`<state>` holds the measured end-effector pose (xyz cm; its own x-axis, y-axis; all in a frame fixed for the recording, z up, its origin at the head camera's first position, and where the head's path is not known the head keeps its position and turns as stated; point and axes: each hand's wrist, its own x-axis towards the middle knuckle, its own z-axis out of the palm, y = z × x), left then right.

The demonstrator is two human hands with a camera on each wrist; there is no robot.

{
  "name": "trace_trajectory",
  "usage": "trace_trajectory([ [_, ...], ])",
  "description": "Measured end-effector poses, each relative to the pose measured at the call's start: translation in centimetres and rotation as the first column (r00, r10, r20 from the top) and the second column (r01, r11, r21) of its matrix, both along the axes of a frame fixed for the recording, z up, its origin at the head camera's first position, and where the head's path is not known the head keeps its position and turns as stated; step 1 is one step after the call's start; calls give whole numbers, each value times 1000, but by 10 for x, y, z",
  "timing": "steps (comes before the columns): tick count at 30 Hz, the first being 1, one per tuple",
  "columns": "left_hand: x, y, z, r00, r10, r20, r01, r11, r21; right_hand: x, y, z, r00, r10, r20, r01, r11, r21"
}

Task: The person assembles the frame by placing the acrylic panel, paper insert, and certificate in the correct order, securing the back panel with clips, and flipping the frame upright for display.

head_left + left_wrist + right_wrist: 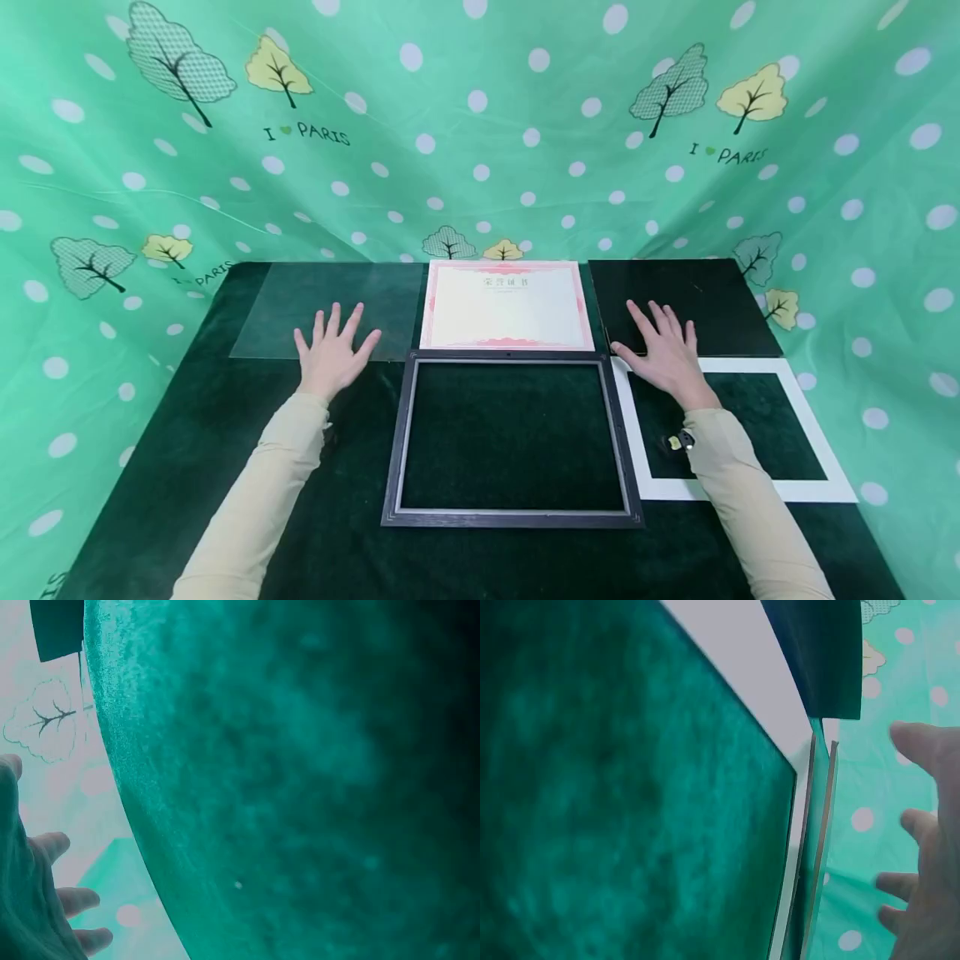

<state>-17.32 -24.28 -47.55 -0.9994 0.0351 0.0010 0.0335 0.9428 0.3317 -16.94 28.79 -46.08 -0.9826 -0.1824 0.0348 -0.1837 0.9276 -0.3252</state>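
With its fingers spread straight, my left hand lies over the front edge of a clear sheet. My right hand is also spread, over the front of a black board and the back strip of a white mat. Neither hand grips anything; whether they touch what is below I cannot tell. Between the hands lie a pink-bordered certificate and, nearer me, a dark grey picture frame. Fingers of the left hand and right hand show at their wrist views' edges.
A dark green cloth covers the table under all the pieces. Behind and on both sides hangs a green curtain with white dots and printed trees. The frame's right side sits close against the mat.
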Motion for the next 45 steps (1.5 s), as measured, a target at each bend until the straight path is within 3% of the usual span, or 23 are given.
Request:
trace_trajectory([
  [6, -5, -17, 6, 999, 26, 22, -27, 999, 42, 0, -6, 2, 998, 63, 30, -62, 997, -40],
  [12, -11, -45, 9, 996, 49, 75, -56, 995, 86, 0, -17, 2, 982, 162, 95, -151, 982, -115],
  [17, -17, -73, 9, 992, 66, 104, -74, 994, 83, 1, -32, 4, 968, 205, 141, -177, 965, -191],
  [22, -21, -106, 7, 987, 117, 110, -127, 987, 94, 2, -44, 6, 960, 250, 123, -217, 948, -232],
  [28, -22, -133, 4, 966, 198, 164, -220, 968, 122, 2, -52, 15, 953, 286, 99, -256, 936, -242],
  [35, -16, -143, -1, 954, 255, 158, -273, 956, 110, 4, -65, 24, 938, 330, 102, -297, 921, -252],
  [40, -20, -140, -2, 944, 295, 146, -314, 941, 127, 5, -74, 26, 933, 346, 104, -307, 911, -277],
  [45, -24, -141, 0, 938, 291, 189, -323, 931, 171, 6, -84, 26, 925, 365, 102, -322, 900, -295],
])
